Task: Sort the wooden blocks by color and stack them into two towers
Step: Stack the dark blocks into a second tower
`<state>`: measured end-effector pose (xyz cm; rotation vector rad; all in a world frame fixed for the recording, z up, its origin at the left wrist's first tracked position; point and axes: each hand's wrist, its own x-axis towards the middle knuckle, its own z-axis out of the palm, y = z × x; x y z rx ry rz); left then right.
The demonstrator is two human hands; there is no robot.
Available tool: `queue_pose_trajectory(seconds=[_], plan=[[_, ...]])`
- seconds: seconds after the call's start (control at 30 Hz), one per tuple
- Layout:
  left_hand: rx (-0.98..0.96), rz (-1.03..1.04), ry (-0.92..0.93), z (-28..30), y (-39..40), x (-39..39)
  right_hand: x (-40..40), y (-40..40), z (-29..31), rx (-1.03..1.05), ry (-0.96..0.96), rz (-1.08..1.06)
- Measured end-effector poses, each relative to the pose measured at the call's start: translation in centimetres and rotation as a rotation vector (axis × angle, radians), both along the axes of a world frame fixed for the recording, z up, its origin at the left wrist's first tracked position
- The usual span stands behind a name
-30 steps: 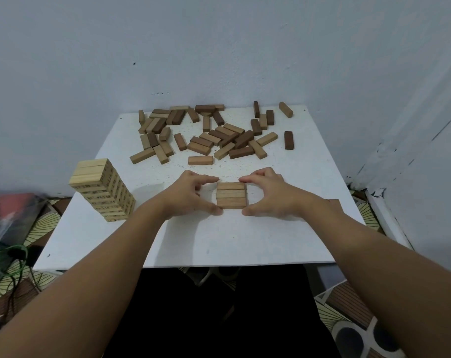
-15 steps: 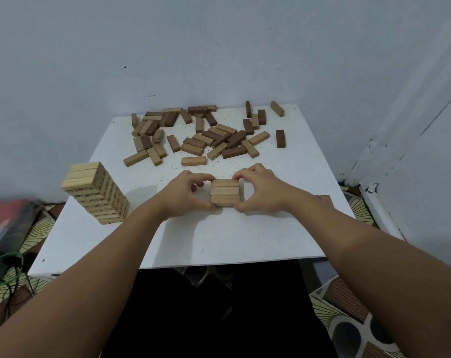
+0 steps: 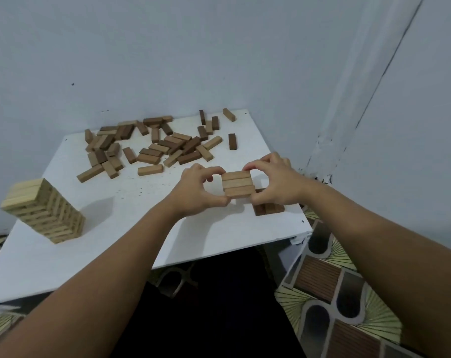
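Observation:
Three mid-brown blocks side by side form one layer (image 3: 237,184), held above the white table (image 3: 131,244). My left hand (image 3: 197,192) pinches its left end and my right hand (image 3: 273,184) pinches its right end. Just below and to the right, a flat layer of dark brown blocks (image 3: 268,209) lies on the table near its right edge, partly hidden by my right hand. A tall tower of pale blocks (image 3: 45,210) stands at the table's left. Several loose mid-brown and dark brown blocks (image 3: 152,146) lie scattered at the back.
The table stands in a corner between two pale walls (image 3: 167,60). Its front edge and right edge are close to the dark layer. Patterned floor tiles (image 3: 330,293) show to the right of the table.
Both hands have lifted the three-block layer off the table and carried it right, over the dark layer. The view has swung left, so the pale tower now shows further in.

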<state>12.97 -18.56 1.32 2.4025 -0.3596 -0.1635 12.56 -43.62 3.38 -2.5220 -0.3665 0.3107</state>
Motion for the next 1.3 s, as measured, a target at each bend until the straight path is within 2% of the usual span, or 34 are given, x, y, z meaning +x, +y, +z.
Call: queue_pose_trajectory(seconds=[0.3, 0.5, 0.8, 1.2, 1.3], plan=[[0.014, -0.044, 0.081, -1.9, -6.1, -1.1, -2.0, -6.0, -2.0, -0.003, 0.077, -0.060], [0.004, -0.006, 0.126, -2.5, -6.5, -1.2, -1.2, -6.3, -3.0, 0.017, 0.111, -0.050], [-0.125, 0.032, 0.194, -2.9, -6.3, -1.8, -1.1, -6.6, -3.5, 0.062, 0.174, -0.032], [-0.142, 0.049, 0.206, -3.0, -6.3, -2.2, -1.1, -6.9, -2.9, 0.030, 0.214, 0.002], [-0.151, 0.074, 0.224, -2.5, -6.2, -2.7, -1.6, -7.0, -3.3, 0.153, 0.176, -0.088]])
